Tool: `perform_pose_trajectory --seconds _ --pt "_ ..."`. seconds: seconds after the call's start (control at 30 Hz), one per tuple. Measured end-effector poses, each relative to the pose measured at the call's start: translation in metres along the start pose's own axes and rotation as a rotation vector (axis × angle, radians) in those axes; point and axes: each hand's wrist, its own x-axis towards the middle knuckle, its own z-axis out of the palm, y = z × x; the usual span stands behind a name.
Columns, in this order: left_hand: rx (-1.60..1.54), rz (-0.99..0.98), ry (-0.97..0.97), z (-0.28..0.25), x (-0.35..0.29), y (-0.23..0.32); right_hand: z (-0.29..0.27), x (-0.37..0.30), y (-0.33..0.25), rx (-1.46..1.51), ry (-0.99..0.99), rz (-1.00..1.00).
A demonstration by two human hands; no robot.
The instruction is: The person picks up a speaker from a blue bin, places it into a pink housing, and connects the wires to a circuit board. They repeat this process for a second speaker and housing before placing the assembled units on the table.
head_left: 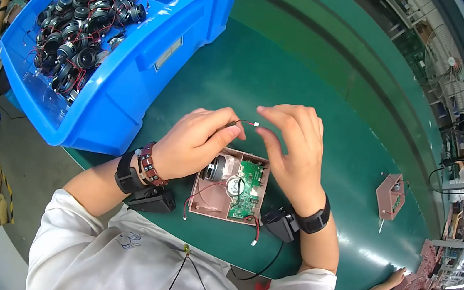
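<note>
Bright light, white glare on the green tabletop (369,254), fisheye-curved edges.

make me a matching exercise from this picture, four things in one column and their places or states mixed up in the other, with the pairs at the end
Things
1. black speakers
2. green circuit board
3. white connector
4. right hand

Places or states
A. on the end of the thin wire held by the left hand
B. thumb and fingers apart
C. heaped in the blue bin
D. in the pink housing between the forearms

Pairs: 1-C, 2-D, 3-A, 4-B
</note>
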Motion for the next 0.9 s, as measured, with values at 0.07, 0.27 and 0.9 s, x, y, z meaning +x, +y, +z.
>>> perform_pose_trajectory --seconds 0.07,0.27,0.9 --pt "0.095 0.058 0.030 0.000 -0.002 -0.003 -0.001 0.000 0.001 0.019 -0.055 -0.030" --pt "0.387 0.177 0.086 -0.001 -0.003 -0.005 -0.008 0.002 -0.001 -0.020 -0.168 -0.056" --pt "0.368 0.252 0.012 -0.001 -0.006 -0.008 -0.010 -0.006 -0.016 0.000 -0.346 0.137"
